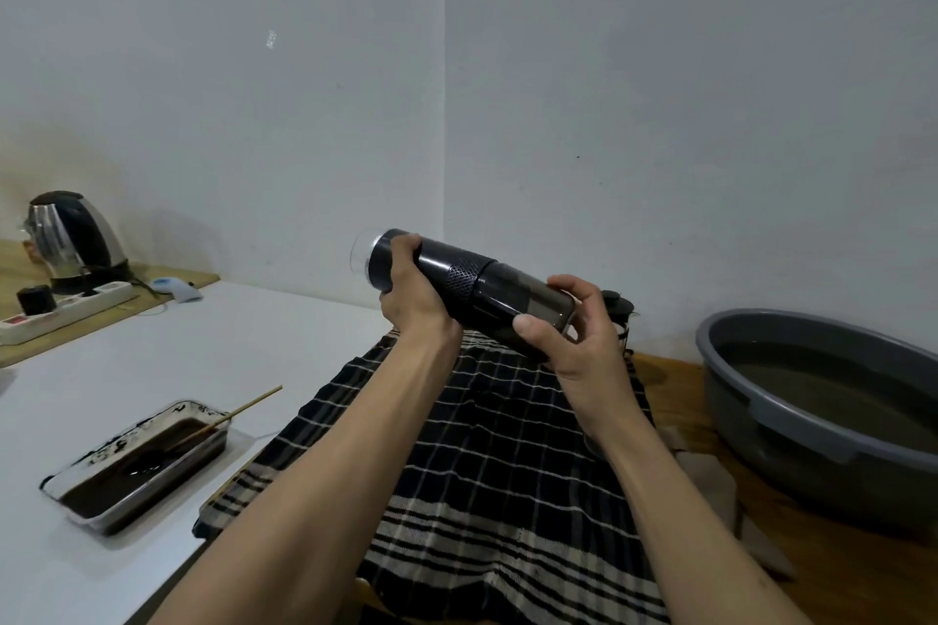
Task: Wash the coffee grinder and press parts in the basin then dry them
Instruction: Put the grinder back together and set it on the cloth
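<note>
I hold a black cylindrical coffee grinder [459, 280] sideways in the air above a dark checked cloth [487, 462]. My left hand [413, 292] grips its upper black body near the clear cap end. My right hand [573, 335] is curled round the smoky transparent chamber at the other end. A grey basin [792, 426] holding water stands at the right. Behind my right hand, the black lid and glass of a coffee press [620, 315] show only partly.
A metal tray [137, 467] of dark coffee grounds with a wooden stick lies on the white table at left. Farther left stand an electric kettle [76, 239], a power strip [61, 312] and a small blue-white device [175, 288]. Walls meet in a corner behind.
</note>
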The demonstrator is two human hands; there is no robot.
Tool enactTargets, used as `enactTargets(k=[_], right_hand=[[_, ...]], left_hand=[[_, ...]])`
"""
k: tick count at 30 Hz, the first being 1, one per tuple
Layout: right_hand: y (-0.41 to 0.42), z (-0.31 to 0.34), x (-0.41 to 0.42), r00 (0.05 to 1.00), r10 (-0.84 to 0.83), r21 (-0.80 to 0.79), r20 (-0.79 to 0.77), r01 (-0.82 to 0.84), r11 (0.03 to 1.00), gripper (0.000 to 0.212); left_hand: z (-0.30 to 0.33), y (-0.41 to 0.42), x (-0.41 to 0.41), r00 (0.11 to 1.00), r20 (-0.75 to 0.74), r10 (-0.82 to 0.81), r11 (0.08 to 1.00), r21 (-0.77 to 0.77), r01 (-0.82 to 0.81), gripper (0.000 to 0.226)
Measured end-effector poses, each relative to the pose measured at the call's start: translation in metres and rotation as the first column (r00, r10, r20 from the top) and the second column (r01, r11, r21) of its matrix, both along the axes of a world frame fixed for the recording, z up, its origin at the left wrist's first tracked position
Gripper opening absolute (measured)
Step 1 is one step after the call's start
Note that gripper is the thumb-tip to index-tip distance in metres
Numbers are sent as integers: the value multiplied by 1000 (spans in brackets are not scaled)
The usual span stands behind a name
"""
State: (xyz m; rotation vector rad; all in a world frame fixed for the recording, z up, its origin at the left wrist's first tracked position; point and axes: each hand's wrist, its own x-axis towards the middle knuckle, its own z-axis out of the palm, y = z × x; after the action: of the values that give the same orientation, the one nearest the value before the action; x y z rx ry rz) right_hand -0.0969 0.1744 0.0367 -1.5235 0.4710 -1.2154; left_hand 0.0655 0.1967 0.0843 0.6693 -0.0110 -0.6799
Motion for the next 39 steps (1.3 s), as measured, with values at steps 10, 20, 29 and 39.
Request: enactTargets(k=[10,20,29,39], right_hand=[[10,12,2,983,41,334,181,-101,937,42],[19,19,5,964,103,537,243,-223,813,51],[25,15,10,976,-127,422,179,40,906,41],[25,18,3,977,31,643,209,-162,749,41]], left_hand=[[-3,1,-4,967,255,20,990,-138,16,73],[1,-2,-5,969,247,28,989,-150,10,76],[-3,-5,-3,974,228,19,994,-109,6,68],[-13,-10,2,949,310,-53,972,-201,120,58]])
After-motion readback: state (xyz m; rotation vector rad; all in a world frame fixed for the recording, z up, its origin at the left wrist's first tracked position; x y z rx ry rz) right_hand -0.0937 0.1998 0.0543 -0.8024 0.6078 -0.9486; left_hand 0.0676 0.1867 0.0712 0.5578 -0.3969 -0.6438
